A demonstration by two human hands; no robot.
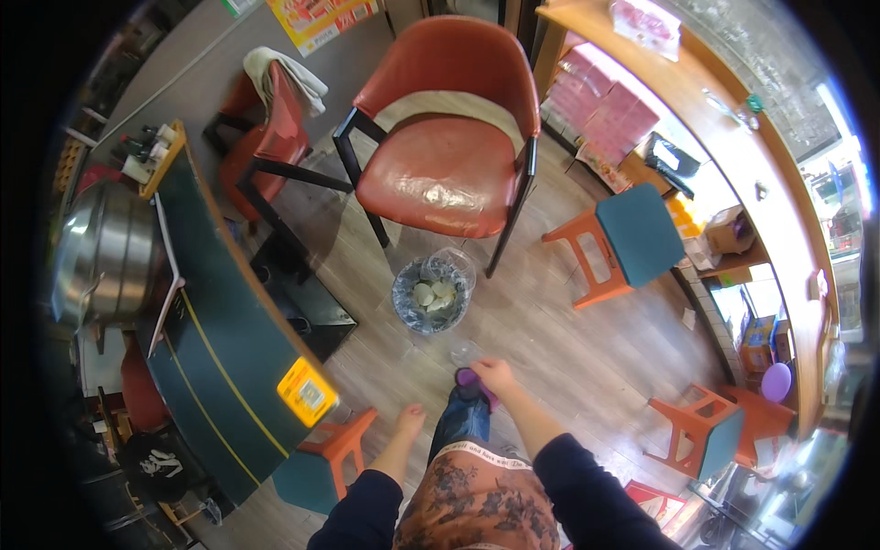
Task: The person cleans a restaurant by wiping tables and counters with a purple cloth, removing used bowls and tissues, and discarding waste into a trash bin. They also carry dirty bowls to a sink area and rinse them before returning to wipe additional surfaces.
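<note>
My right hand (493, 376) is low in the middle, its fingertips pinched at the edge of a clear plastic cup or lid (465, 353), faint against the floor. Purple material, perhaps part of a shoe (467, 377), shows beneath this hand. My left hand (411, 418) hangs to the left with curled fingers, and nothing shows in it. Beyond both hands stands a round waste bin (405, 317) with a plastic liner. Pale, rounded waste (433, 295) lies inside it, and a clear plastic container (459, 265) rests at its far rim.
A red armchair (440, 179) stands behind the bin, another (285, 130) with a towel beside it. A dark green table (227, 330) curves along the left. Orange stools with green seats (639, 234) stand at right and lower left (309, 481). A wooden counter (756, 165) borders the right.
</note>
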